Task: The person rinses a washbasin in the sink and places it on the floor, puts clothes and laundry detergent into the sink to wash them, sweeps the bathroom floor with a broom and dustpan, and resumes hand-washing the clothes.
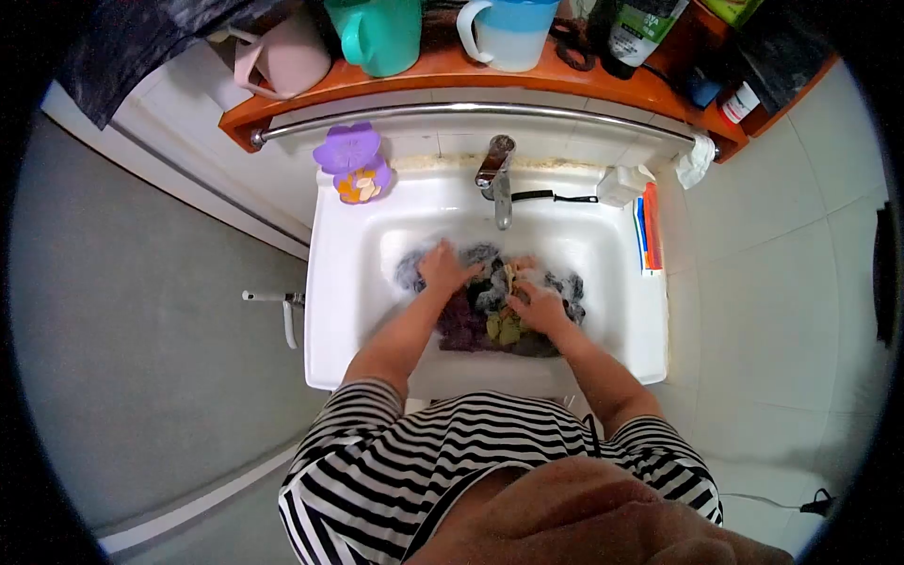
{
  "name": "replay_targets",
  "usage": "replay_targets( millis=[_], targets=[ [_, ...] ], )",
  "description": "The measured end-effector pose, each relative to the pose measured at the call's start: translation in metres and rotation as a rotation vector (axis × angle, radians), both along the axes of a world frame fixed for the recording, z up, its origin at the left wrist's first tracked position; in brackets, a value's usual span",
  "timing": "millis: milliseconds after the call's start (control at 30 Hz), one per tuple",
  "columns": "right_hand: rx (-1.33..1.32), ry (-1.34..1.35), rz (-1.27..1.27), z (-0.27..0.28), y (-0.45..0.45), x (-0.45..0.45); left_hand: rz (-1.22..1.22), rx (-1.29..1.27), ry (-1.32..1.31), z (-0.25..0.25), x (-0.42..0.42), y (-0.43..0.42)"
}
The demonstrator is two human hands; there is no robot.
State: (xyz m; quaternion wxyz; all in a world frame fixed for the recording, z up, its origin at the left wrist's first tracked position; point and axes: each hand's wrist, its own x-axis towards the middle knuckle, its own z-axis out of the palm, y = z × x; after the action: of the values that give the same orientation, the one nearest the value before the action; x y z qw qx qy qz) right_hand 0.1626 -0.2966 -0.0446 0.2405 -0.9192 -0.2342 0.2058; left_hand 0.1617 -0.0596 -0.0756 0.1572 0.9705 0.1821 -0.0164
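Note:
Wet clothes in dark, purple and yellow-green colours lie in the white sink. My left hand rests on the dark cloth at the left of the pile, its fingers apart. On the right side of the pile, my right hand touches the cloth near a light-coloured piece; its fingertips are partly hidden, and whether they grip anything cannot be made out. Above the pile stands the metal faucet, with no water stream visible.
A purple flower-shaped soap dish sits at the sink's back left. Toothpaste and a black-handled brush lie on the right and back rim. Above run a metal bar and an orange shelf with several cups and tubes.

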Motion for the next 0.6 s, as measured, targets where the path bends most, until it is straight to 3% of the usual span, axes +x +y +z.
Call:
replay_targets(
  millis=[67,100,133,167,200,233,300,333,367,433,467,533,567,600],
  targets=[
    [0.046,0.091,-0.124,-0.001,0.003,0.026,0.023,-0.058,0.136,-0.007,0.021,-0.014],
    [0.099,0.171,-0.245,-0.003,0.004,0.038,-0.124,-0.056,0.138,-0.023,0.029,-0.017],
    [0.148,0.034,-0.232,-0.025,0.002,0.052,-0.278,-0.057,0.141,-0.039,0.038,-0.022],
    [0.193,-0.099,-0.216,-0.046,0.0,0.063,-0.274,-0.06,0.144,-0.049,0.036,-0.033],
    [0.288,-0.23,-0.286,-0.03,0.01,0.078,-0.425,-0.047,0.083,-0.056,0.033,-0.044],
    [0.223,-0.15,-0.296,-0.047,0.01,0.086,-0.58,-0.031,0.023,-0.059,0.033,-0.052],
    [0.148,-0.091,-0.323,-0.073,0.023,0.094,-0.713,0.019,0.05,-0.018,0.009,-0.071],
    [0.067,-0.084,-0.256,-0.088,0.026,0.098,-0.868,0.075,0.069,0.001,-0.001,-0.078],
    [-0.04,-0.067,-0.126,-0.111,0.029,0.103,-0.861,0.073,0.078,0.005,-0.016,-0.078],
    [-0.327,-0.28,0.549,-0.253,0.017,0.14,-0.897,-0.143,-0.151,0.008,-0.047,-0.074],
    [-0.409,-0.22,0.601,-0.203,0.02,0.114,-0.89,-0.159,-0.134,0.014,-0.058,-0.067],
    [-0.565,-0.097,0.709,-0.074,0.03,0.052,-0.642,-0.273,-0.417,0.032,-0.07,-0.05],
    [-0.172,-0.006,0.22,-0.019,0.024,0.014,-0.498,-0.17,-0.451,0.052,-0.071,-0.044],
    [-0.196,-0.104,0.258,0.003,0.018,-0.009,-0.354,-0.064,-0.474,0.064,-0.07,-0.037]
  ],
)
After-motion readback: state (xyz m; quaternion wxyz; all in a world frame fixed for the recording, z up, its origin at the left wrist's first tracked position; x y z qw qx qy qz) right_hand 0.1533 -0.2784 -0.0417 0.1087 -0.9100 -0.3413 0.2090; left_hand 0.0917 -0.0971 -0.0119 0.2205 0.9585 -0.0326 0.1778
